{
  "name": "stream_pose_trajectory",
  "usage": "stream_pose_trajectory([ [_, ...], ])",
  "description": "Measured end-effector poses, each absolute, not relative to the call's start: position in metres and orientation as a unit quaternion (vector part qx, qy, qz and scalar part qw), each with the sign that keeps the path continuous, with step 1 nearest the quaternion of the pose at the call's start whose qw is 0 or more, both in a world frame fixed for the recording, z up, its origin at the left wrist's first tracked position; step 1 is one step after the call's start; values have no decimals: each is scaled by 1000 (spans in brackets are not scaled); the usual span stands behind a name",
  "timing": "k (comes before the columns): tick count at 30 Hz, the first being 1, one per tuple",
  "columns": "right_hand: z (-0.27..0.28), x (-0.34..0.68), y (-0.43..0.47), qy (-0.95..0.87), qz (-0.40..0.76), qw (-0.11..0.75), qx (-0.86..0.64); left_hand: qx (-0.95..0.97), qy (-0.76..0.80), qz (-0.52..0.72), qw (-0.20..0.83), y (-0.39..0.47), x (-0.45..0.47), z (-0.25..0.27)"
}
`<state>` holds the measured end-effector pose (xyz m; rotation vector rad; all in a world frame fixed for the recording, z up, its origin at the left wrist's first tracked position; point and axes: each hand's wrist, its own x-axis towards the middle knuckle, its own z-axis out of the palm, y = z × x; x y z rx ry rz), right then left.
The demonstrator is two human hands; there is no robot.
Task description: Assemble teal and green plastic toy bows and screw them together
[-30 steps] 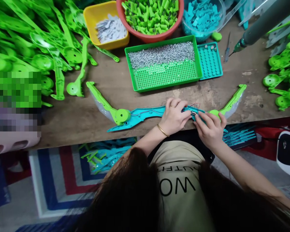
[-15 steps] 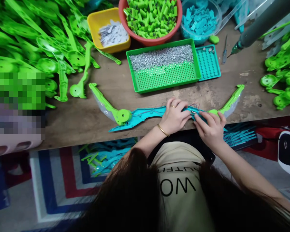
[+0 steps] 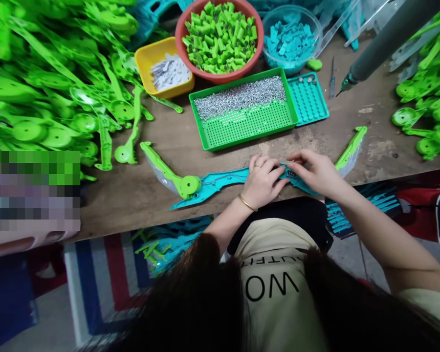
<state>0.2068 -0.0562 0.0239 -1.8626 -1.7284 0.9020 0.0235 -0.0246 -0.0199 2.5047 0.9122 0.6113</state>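
A blue plastic toy bow (image 3: 220, 178) lies across the table near its front edge, with thin wires along its inside. A green limb (image 3: 163, 171) with a round hub stands out at its left end, another green limb (image 3: 353, 148) at its right. My left hand (image 3: 264, 178) is closed over the middle of the bow, fingers on the far side and thumb on the near side. Just to its right, my right hand (image 3: 311, 168) pinches thumb and fingertips together over a small metallic part (image 3: 291, 173) set in the bow; what they hold is too small to make out.
Behind the bow is a green tray (image 3: 249, 141) of small screws, beside a blue dimpled tray (image 3: 311, 100). Farther back are a yellow box (image 3: 143, 61), a red bowl (image 3: 220, 78) and a clear tub (image 3: 293, 66). Green parts (image 3: 58, 98) are heaped left; an electric screwdriver (image 3: 374, 54) hangs right.
My right hand has lifted from the bow's right part and shifted left and away from me, fingertips now pinched. The loose red wire loop no longer shows. The view has shifted slightly.
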Motion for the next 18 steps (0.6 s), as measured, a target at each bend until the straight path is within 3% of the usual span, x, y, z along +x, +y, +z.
stream_pose_trajectory([
  [9,40,208,-44,-687,265,59,-674,899,325,224,190,-24,24,-20],
  [18,20,221,-89,-733,39,46,-678,899,326,215,199,-24,24,-20],
])
